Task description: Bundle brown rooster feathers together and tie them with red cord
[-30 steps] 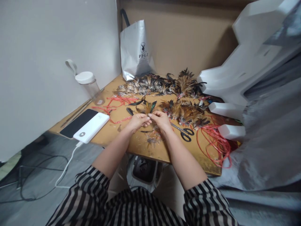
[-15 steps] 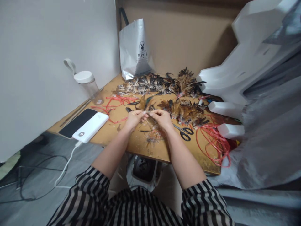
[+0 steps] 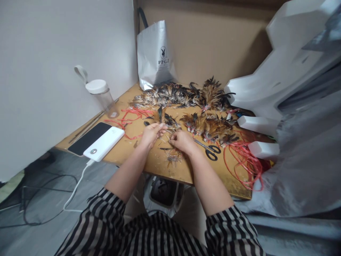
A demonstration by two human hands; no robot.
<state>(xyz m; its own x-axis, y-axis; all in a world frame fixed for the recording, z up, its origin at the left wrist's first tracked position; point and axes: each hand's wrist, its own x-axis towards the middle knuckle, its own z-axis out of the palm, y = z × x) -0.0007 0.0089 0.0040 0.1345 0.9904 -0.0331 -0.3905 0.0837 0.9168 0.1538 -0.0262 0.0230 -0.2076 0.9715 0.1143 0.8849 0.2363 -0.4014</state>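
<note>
Feather bunch, pinched near the quills between thumb and fingers of the left hand, held over the middle of the table. Right hand, fingers curled together just beside the quills; whether anything is gripped there cannot be told. Loose feathers, scattered nearer the table's front edge. Scissors, laid right of the right hand. Brown feather bundles, arranged beyond the scissors; darker feather bundles, heaped behind. Red strips, tangled at right. White power bank, placed beside a dark phone at left
</note>
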